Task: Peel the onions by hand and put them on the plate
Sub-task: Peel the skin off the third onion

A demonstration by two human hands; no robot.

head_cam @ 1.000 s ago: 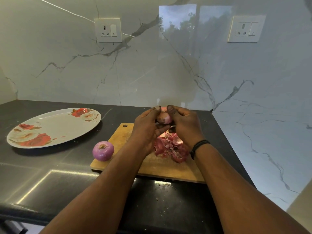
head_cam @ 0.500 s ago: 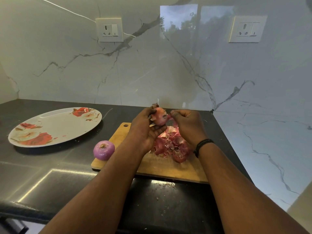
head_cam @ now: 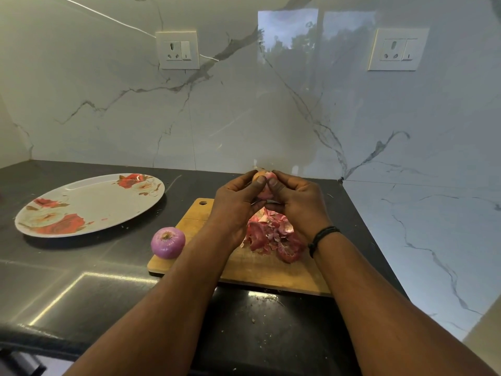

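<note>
Onion (head_cam: 264, 185), round, papery-skinned, between both hands.

Left hand (head_cam: 235, 202) and right hand (head_cam: 299, 203) raised together, thumbs touching, fingers curled around small pinkish onion (head_cam: 263, 183); forearms converging.

Only the peeled onion (head_cam: 168, 242) stands between board (head_cam: 244, 270) and plate (head_cam: 81, 210).

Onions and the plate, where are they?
held onion (head_cam: 264, 183), head view, top skin between the thumbs.
peeled onion (head_cam: 168, 242), head view, its purple side.
plate (head_cam: 89, 206), head view, bare white middle.
</note>
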